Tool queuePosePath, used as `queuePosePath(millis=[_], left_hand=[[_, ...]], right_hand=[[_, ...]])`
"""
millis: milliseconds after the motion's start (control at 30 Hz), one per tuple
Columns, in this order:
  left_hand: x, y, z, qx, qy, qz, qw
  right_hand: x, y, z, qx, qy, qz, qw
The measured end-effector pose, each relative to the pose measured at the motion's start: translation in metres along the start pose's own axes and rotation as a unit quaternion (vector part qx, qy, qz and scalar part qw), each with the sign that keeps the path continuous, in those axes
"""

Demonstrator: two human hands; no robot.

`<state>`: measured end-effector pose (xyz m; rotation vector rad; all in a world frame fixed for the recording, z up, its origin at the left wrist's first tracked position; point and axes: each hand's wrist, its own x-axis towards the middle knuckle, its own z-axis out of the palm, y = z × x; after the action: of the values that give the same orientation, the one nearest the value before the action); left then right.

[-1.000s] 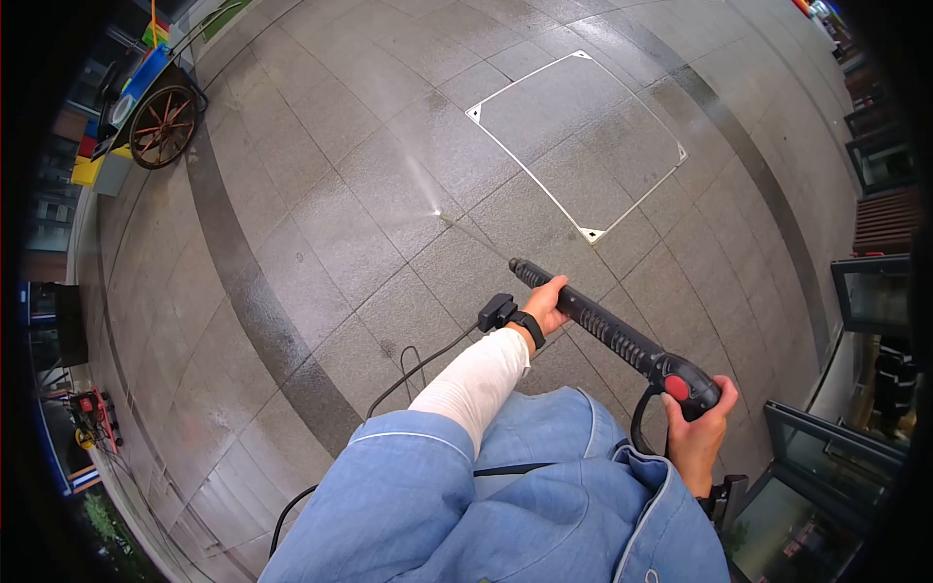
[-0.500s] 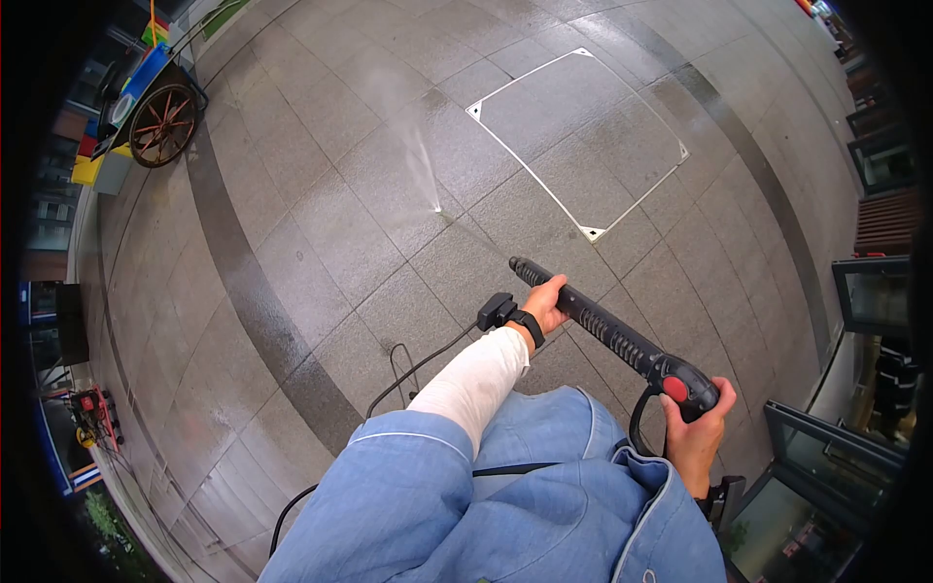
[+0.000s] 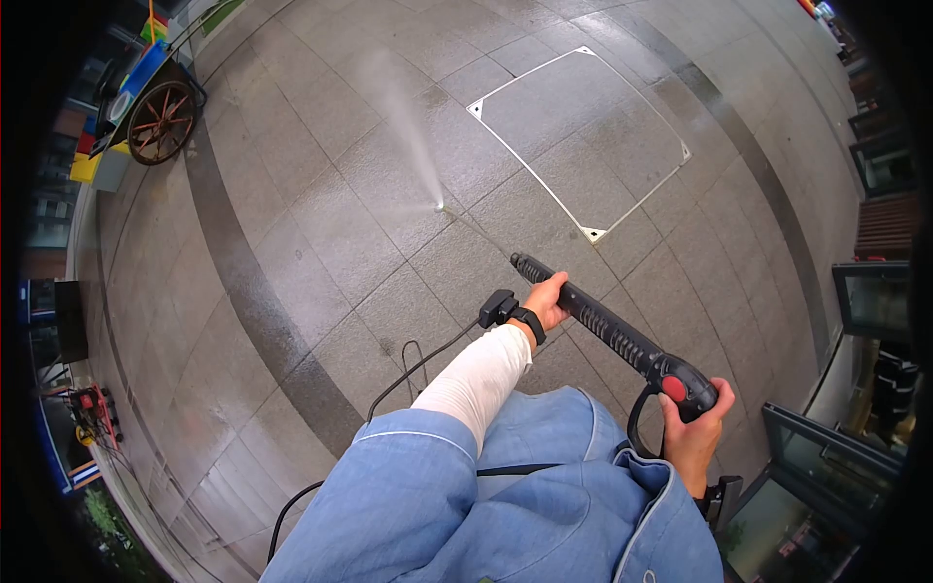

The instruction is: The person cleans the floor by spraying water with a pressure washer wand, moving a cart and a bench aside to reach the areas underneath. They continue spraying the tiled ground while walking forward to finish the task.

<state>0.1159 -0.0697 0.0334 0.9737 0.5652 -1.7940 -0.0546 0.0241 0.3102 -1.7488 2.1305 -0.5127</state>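
Observation:
A black pressure washer gun [image 3: 617,335] with a red round patch near its rear runs diagonally ahead of me, its nozzle pointing up and left. My left hand [image 3: 546,303] is wrapped round the front of its barrel. At the rear, my right hand [image 3: 693,442] grips the handle; the fingers on the trigger side are partly hidden. A thin water jet leaves the nozzle and strikes the wet stone paving [image 3: 340,272], where white spray [image 3: 413,146] fans upward. A black strap and a small black box [image 3: 498,308] with a cable sit at my left wrist.
A white-edged square cover [image 3: 593,146] is set in the paving. A cart with a spoked wheel [image 3: 162,123] stands at upper left. A red machine [image 3: 94,416] with hoses is at far left. Open glass windows or doors [image 3: 826,437] line the right side.
The white spray looks thicker and taller than before, and the spot where the jet hits has barely shifted. Both hands keep their hold on the pressure washer gun.

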Motion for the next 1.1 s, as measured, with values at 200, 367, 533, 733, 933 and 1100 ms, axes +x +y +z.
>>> queuePosePath(millis=[200, 367, 533, 733, 933, 1100], left_hand=[[-0.007, 0.004, 0.003, -0.005, 0.014, -0.004, 1.0], [-0.01, 0.007, 0.004, -0.002, 0.004, -0.004, 1.0], [-0.015, 0.011, 0.005, -0.007, -0.003, -0.003, 1.0], [-0.013, 0.009, 0.001, -0.005, -0.014, 0.011, 1.0], [-0.017, 0.01, 0.003, -0.009, 0.014, 0.011, 1.0], [-0.013, 0.006, 0.0, -0.002, 0.015, 0.006, 1.0]], right_hand=[[-0.001, -0.003, -0.001, 0.005, 0.005, -0.012, 1.0], [-0.003, -0.008, -0.003, 0.017, 0.006, -0.009, 1.0], [-0.004, -0.012, -0.005, -0.007, 0.014, -0.064, 0.998], [-0.002, -0.007, -0.006, -0.016, 0.011, -0.067, 0.998], [0.003, 0.002, -0.007, 0.021, -0.009, -0.05, 0.998], [0.002, 0.005, -0.007, 0.01, -0.007, -0.037, 0.999]])
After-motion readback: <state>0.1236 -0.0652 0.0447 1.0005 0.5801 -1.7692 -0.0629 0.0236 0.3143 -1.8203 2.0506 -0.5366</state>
